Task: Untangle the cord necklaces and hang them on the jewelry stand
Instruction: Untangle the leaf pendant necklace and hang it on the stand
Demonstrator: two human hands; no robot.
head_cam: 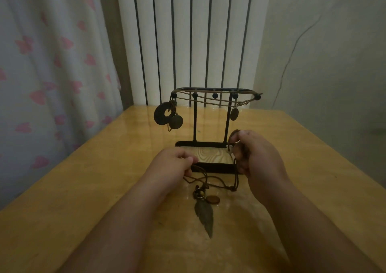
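Feather pendant [205,217], tangled cord [219,178], stand [194,122], radiator [183,32], curtain [52,63]

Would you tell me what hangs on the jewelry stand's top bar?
Brown cords drape along the top bar; a ring pendant and a disc hang at its left end, an oval pendant near its right. Cord behind the bar is hidden.

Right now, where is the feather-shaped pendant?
In the head view the feather pendant lies on the table, low centre, beside a small round disc and nearer the person than the jewelry stand.
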